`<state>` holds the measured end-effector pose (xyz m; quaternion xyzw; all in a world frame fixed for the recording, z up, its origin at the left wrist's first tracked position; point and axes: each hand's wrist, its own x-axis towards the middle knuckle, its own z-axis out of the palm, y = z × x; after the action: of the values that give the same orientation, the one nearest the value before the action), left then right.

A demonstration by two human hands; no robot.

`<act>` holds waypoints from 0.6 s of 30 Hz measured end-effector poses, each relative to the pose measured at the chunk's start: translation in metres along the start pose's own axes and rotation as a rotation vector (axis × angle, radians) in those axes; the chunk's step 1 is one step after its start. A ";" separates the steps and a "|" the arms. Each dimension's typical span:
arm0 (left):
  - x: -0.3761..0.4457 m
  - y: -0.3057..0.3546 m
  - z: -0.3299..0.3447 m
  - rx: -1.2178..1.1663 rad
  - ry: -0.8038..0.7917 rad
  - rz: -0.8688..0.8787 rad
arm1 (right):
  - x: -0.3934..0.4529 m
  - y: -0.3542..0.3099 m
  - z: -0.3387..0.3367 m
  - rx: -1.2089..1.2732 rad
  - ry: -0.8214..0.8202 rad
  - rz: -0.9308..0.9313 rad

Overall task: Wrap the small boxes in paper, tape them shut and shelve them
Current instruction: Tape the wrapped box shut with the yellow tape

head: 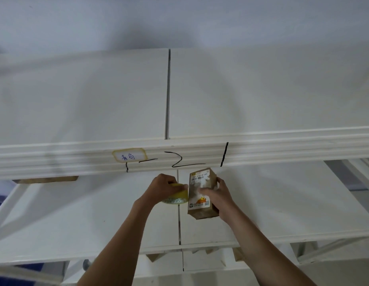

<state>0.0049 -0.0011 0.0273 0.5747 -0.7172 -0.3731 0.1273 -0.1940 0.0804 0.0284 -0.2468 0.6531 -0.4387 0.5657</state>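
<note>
The right hand (pixel 217 196) is gripping a brown paper-wrapped box (pixel 202 194) just right of the frame's centre, fingers curled round its side, a printed label facing up. Beside it, the left hand (pixel 164 187) is clasping a yellow tape roll (pixel 176 196), which is touching the box's left edge. Both are hovering over the middle shelf (pixel 97 213), under the marked shelf beam (pixel 179 156). The taping looks underway: the left hand should be pulling the strip taut across the paper seam while the right is holding the box steady, pressing the folds flat.
</note>
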 end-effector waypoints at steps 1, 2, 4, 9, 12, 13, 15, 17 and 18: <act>-0.002 -0.003 -0.005 -0.068 -0.064 0.013 | 0.001 0.002 -0.003 0.012 0.000 0.009; -0.004 -0.006 -0.010 -0.115 -0.118 0.024 | 0.002 0.003 -0.006 0.024 -0.005 0.014; -0.007 -0.010 -0.016 -0.145 -0.156 0.025 | 0.002 0.004 -0.009 0.039 -0.022 0.012; -0.002 -0.015 -0.020 -0.053 -0.112 0.043 | 0.000 0.004 -0.005 0.023 -0.055 -0.007; 0.001 -0.019 -0.023 0.134 0.011 0.025 | -0.002 0.001 -0.007 0.039 -0.066 -0.019; 0.001 -0.020 -0.023 0.165 0.036 0.013 | -0.003 0.000 -0.008 0.033 -0.076 -0.026; 0.001 -0.018 -0.021 0.173 0.035 0.002 | -0.004 -0.003 -0.011 0.049 -0.090 -0.034; 0.000 -0.016 -0.018 0.155 0.003 -0.019 | -0.007 -0.005 -0.012 0.105 -0.105 -0.033; 0.000 -0.015 -0.017 0.137 -0.025 -0.029 | -0.008 -0.005 -0.014 0.131 -0.122 -0.038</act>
<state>0.0264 -0.0086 0.0285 0.5878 -0.7341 -0.3319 0.0733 -0.2062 0.0884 0.0364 -0.2480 0.5826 -0.4754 0.6108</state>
